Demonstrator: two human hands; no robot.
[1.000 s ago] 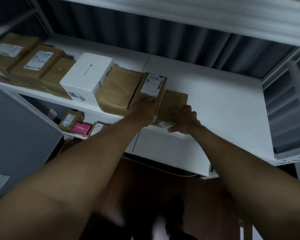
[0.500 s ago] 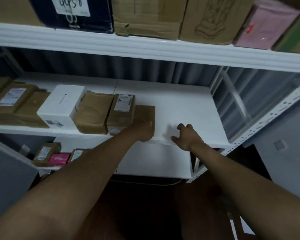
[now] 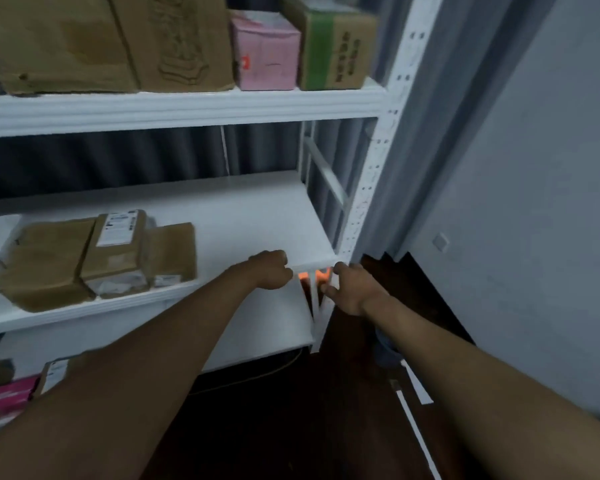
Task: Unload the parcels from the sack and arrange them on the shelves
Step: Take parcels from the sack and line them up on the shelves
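Observation:
Three brown parcels lie side by side on the white middle shelf [image 3: 257, 216]: a large one [image 3: 42, 261], one with a white label [image 3: 118, 244], and a small flat one [image 3: 172, 251]. My left hand [image 3: 271, 271] hovers at the shelf's front edge, right of the small parcel, fingers loosely curled and holding nothing. My right hand [image 3: 350, 289] hangs just past the shelf's right front corner, fingers relaxed and empty. The sack is out of sight.
The top shelf carries cardboard boxes [image 3: 84, 43], a pink box [image 3: 267, 53] and a green-taped box [image 3: 336, 46]. A pink parcel [image 3: 7, 396] and a labelled one [image 3: 54, 372] sit on the lower shelf. A perforated white post [image 3: 378, 168] and grey wall [image 3: 534, 202] stand right.
Both hands let go of the small brown parcel, leaving it on the shelf, and drew back to the right along the front edge. My view swung right.

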